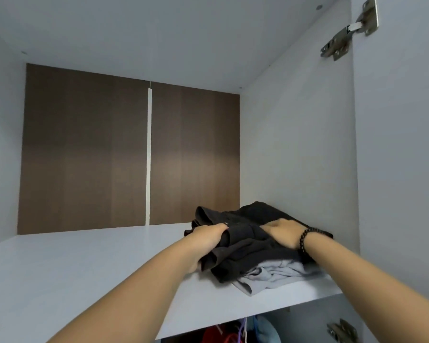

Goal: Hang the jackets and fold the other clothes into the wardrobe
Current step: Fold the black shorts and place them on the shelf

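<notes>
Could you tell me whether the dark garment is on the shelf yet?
Yes: the dark garment lies on the shelf, atop a grey garment.

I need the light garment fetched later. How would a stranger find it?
Look at the white wardrobe shelf, at its right front corner. The pale grey garment lies at the bottom of the pile, under the dark grey clothes.

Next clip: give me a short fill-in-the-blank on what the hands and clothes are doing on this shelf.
1. The folded black garment lies on top of a ____ garment.
2. The beaded bracelet is on the ____ wrist.
3. The left hand grips the black garment's ____ edge.

Missing words: grey; right; left
</notes>
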A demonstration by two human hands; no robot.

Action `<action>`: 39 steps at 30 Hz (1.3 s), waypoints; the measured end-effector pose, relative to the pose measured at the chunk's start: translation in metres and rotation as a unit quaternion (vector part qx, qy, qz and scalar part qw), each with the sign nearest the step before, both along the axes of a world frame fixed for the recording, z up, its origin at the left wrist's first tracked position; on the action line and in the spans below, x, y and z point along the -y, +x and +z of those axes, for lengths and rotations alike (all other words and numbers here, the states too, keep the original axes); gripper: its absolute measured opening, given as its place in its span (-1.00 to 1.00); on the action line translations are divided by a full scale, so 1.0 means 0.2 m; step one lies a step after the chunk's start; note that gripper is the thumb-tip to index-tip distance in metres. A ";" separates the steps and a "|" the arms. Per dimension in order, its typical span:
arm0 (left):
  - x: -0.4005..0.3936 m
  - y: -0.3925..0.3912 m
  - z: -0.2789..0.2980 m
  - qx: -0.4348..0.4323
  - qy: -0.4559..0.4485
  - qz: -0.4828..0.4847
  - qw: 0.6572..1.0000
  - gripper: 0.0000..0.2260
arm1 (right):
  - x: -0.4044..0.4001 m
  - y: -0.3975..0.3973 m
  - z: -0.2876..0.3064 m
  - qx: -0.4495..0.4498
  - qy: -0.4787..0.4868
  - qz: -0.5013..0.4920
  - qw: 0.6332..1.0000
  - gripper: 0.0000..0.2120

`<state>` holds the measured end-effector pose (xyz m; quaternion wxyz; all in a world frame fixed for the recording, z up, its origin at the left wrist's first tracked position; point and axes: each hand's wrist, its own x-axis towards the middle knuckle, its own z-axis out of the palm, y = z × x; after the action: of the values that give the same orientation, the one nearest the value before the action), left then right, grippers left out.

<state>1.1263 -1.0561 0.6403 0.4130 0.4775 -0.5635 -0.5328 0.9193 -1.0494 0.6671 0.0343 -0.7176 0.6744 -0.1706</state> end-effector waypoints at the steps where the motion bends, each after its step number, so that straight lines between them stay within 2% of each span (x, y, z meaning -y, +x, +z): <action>1: 0.00 0.00 -0.01 0.019 0.002 0.005 1.000 -0.47 | 0.01 -0.01 -0.05 -0.011 -0.003 -0.006 1.000 -0.54; 5: -0.02 -0.01 -0.03 0.051 -0.018 0.063 0.997 -0.46 | 0.02 -0.02 -0.09 -0.006 -0.040 -0.021 0.999 -0.54; 8: -0.05 -0.02 -0.04 0.105 -0.063 0.127 0.984 -0.47 | -0.03 -0.01 -0.11 0.000 -0.068 -0.024 0.997 -0.55; 13: -0.16 0.00 -0.06 0.194 -0.132 0.165 0.958 -0.54 | -0.20 -0.02 -0.18 0.035 -0.155 0.004 0.987 -0.60; 17: -0.28 -0.01 -0.09 0.233 -0.170 0.196 0.937 -0.56 | -0.34 -0.04 -0.23 0.051 -0.133 0.028 0.989 -0.53; 20: -0.40 -0.03 -0.11 0.250 -0.202 0.209 0.923 -0.63 | -0.46 -0.06 -0.28 0.125 -0.122 0.064 0.983 -0.46; 23: -0.56 -0.09 -0.15 0.298 -0.223 0.222 0.901 -0.56 | -0.61 -0.11 -0.34 0.196 -0.107 0.092 0.970 -0.46; 26: -0.72 -0.16 -0.21 0.344 -0.253 0.215 0.878 -0.48 | -0.76 -0.17 -0.42 0.241 -0.105 0.090 0.961 -0.49; 29: -0.88 -0.22 -0.27 0.363 -0.281 0.198 0.866 -0.42 | -0.91 -0.22 -0.49 0.247 -0.098 0.086 0.960 -0.48; 35: -1.17 -0.34 -0.38 0.356 -0.295 0.119 0.879 -0.38 | -1.25 -0.32 -0.60 0.229 -0.065 0.063 0.969 -0.42; 39: -1.35 -0.45 -0.39 0.336 -0.306 0.086 0.887 -0.47 | -1.52 -0.41 -0.63 0.197 -0.077 0.028 0.977 -0.49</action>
<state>1.0361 -0.7853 0.5614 0.3683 0.5245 -0.7605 -0.1043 0.8375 -0.7449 0.5412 0.1156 -0.6891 0.6186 -0.3593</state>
